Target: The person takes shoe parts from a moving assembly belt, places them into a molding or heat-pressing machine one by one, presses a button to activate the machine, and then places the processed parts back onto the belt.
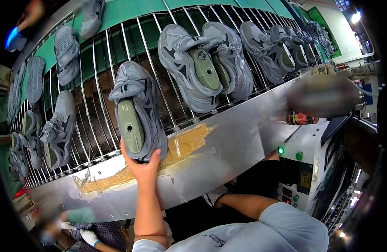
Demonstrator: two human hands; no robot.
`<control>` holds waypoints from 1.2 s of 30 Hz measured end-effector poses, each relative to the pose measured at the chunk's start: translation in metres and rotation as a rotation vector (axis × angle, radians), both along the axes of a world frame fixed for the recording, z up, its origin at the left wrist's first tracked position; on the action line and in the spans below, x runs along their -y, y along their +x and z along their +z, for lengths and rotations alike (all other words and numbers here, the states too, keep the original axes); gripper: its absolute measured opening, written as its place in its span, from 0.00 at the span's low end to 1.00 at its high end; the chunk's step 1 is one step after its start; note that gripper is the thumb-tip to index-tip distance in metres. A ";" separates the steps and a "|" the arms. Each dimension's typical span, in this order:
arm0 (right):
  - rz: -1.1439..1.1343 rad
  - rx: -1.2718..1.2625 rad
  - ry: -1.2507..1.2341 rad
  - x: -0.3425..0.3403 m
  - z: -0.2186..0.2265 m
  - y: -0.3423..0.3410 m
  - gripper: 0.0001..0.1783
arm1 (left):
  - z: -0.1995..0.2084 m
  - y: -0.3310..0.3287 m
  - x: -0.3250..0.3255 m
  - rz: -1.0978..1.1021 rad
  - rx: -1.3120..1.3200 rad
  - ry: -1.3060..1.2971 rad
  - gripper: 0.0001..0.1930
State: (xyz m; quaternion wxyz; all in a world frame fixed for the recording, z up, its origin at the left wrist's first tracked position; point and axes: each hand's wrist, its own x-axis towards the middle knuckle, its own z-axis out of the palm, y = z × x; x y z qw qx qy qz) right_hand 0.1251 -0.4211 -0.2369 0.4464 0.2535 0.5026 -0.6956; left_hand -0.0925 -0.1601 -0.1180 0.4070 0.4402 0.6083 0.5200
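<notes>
Left fingers (124, 149) around shoe heel (150, 148)

On the barred rack (89, 113), the left hand (144, 170) partly hides the heel of the held shoe (136, 111). Right of the rack, a dark oval (323, 95) is blurred; below the rack, the right hand is hidden.

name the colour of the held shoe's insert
The insert is muted green, clearest in the head view.
</notes>
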 end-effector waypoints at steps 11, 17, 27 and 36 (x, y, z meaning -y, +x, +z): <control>-0.141 0.089 0.217 -0.021 -0.034 0.023 0.25 | 0.004 0.036 -0.045 -0.108 -0.147 -0.038 0.49; -0.426 0.077 0.485 -0.059 0.040 0.027 0.26 | -0.024 0.055 -0.074 -0.167 -0.311 0.083 0.51; -1.422 -0.192 0.980 -0.021 0.161 0.122 0.08 | -0.009 0.059 -0.068 -0.085 -0.502 0.076 0.49; -1.534 -0.297 1.284 -0.088 0.156 0.064 0.04 | 0.013 0.038 -0.107 -0.472 -0.403 -0.149 0.53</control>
